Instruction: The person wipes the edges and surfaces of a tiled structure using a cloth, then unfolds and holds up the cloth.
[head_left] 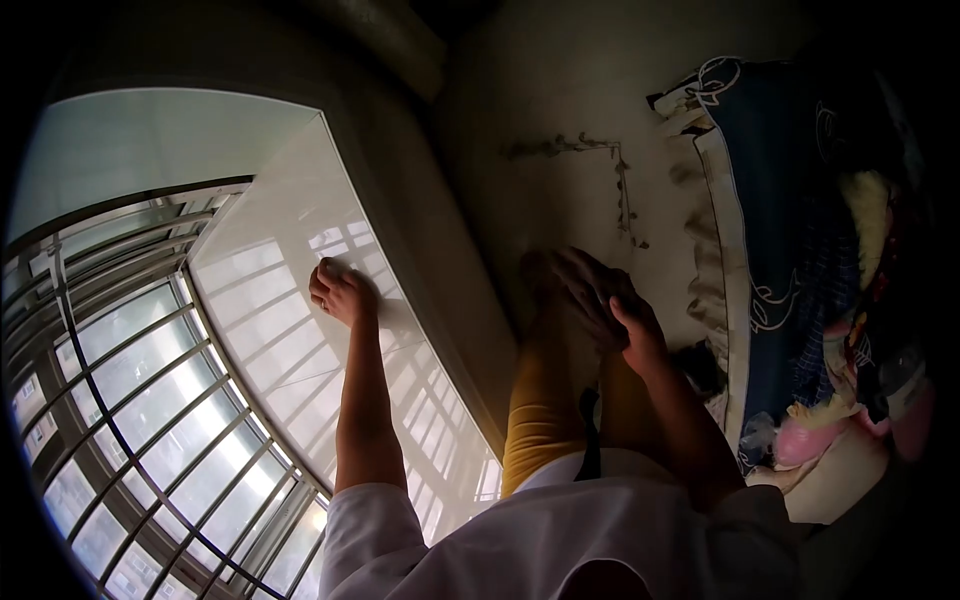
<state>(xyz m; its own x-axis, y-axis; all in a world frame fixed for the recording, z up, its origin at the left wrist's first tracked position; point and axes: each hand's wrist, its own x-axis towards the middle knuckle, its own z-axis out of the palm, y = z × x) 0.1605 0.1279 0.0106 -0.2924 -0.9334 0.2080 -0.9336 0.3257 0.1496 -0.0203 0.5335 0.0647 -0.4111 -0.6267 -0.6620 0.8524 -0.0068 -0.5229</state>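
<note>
My left hand (342,294) rests on the glossy white window sill (290,330), its fingers curled down. What the fingers hold, if anything, is hidden; a small dark patch shows beside the knuckles. A ring sits on one finger. My right hand (605,305) is in shadow over my legs in yellow trousers (545,420). Its fingers are stretched out together with the thumb apart, and I see nothing in it.
Left of the sill is a window with metal bars (190,420). To the right stands a bed with a dark blue cover (765,220), piled with clothes and a pink item (805,440). A dark branching pattern (620,180) marks the pale floor.
</note>
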